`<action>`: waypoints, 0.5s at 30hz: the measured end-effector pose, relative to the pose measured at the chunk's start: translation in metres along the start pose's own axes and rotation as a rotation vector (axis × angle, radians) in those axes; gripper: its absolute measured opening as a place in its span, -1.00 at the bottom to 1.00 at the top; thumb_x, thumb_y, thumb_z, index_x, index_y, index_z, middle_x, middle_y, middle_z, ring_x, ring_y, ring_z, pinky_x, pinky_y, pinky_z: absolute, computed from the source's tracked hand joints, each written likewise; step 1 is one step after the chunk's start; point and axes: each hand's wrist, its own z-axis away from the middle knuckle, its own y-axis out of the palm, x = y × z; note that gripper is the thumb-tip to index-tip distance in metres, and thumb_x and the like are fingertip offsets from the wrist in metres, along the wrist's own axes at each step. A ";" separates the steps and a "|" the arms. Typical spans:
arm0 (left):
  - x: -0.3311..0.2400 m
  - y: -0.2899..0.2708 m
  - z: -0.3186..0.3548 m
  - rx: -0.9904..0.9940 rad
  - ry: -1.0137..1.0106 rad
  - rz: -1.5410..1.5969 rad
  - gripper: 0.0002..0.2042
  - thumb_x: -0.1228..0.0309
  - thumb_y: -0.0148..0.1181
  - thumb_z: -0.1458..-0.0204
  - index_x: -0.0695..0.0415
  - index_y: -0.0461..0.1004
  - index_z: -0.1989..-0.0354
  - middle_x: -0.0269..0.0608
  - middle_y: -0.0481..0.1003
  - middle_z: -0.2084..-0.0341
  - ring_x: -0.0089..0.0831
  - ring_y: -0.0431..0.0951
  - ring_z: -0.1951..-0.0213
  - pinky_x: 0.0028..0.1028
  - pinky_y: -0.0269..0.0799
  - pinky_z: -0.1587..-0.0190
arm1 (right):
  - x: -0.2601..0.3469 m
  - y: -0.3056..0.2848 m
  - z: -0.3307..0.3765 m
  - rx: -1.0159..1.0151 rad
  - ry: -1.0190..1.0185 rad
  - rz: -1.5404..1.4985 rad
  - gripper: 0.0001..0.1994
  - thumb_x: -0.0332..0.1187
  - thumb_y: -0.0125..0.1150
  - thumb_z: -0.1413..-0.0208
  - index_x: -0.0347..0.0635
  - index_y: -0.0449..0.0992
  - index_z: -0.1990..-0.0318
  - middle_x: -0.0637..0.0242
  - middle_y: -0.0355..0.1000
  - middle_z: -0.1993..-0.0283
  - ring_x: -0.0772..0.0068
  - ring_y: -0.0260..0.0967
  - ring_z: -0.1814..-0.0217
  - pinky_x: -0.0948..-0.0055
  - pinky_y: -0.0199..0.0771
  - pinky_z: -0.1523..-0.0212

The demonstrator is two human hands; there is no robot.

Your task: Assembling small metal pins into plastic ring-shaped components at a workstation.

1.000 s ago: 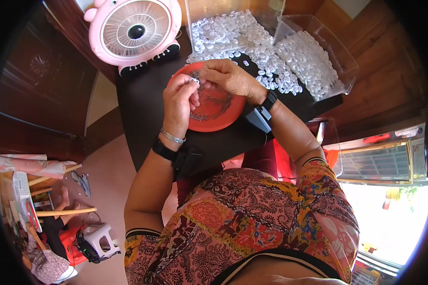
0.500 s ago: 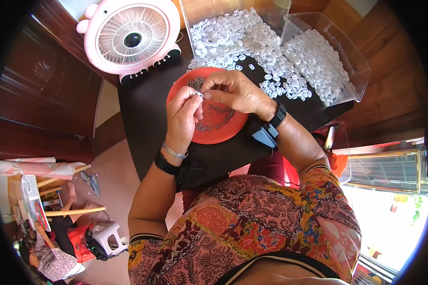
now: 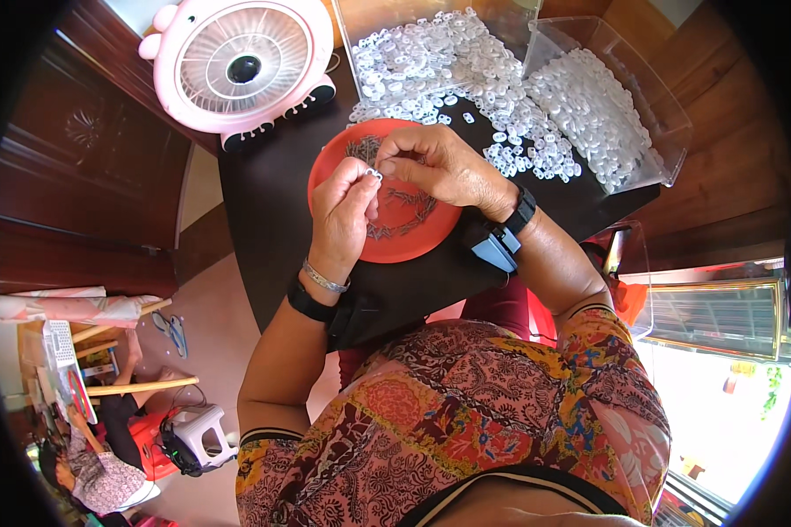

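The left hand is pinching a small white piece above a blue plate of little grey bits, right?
Not quite: the head view shows the plate is orange-red, not blue. The left hand does pinch a small white piece above its grey bits.

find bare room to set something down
Bare table shows left of the plate, in front of the fan, and between plate and blouse. White pieces and bins crowd beyond the plate; left hand and right hand overhang it.

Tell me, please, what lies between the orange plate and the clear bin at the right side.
The head view shows loose white pieces on the dark table there; nearer the orange plate, the right hand hides part of the stretch.
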 end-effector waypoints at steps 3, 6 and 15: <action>-0.002 0.001 0.001 0.003 -0.005 -0.023 -0.87 0.46 0.01 -0.09 0.20 0.35 0.49 -0.42 0.28 0.68 -0.70 0.23 0.63 -0.66 0.17 0.57 | 0.004 -0.002 0.000 0.003 -0.031 0.087 -0.94 -0.50 0.08 -0.11 -0.30 0.46 0.33 0.40 0.41 0.44 0.66 0.28 0.37 0.59 0.32 0.31; -0.003 0.001 0.001 0.009 -0.002 -0.041 -0.86 0.47 0.01 -0.09 0.20 0.35 0.49 -0.42 0.27 0.69 -0.70 0.22 0.64 -0.66 0.16 0.57 | 0.007 -0.003 0.000 0.000 -0.047 0.108 -0.94 -0.49 0.09 -0.09 -0.29 0.45 0.35 0.39 0.40 0.47 0.63 0.28 0.40 0.57 0.33 0.33; -0.004 0.003 0.004 0.014 -0.011 -0.112 -0.86 0.47 0.01 -0.07 0.20 0.32 0.52 -0.43 0.26 0.71 -0.71 0.21 0.65 -0.65 0.14 0.60 | 0.008 -0.003 0.000 0.045 -0.097 0.193 -0.89 -0.41 0.09 -0.09 -0.26 0.42 0.41 0.31 0.35 0.52 0.42 0.29 0.49 0.47 0.29 0.42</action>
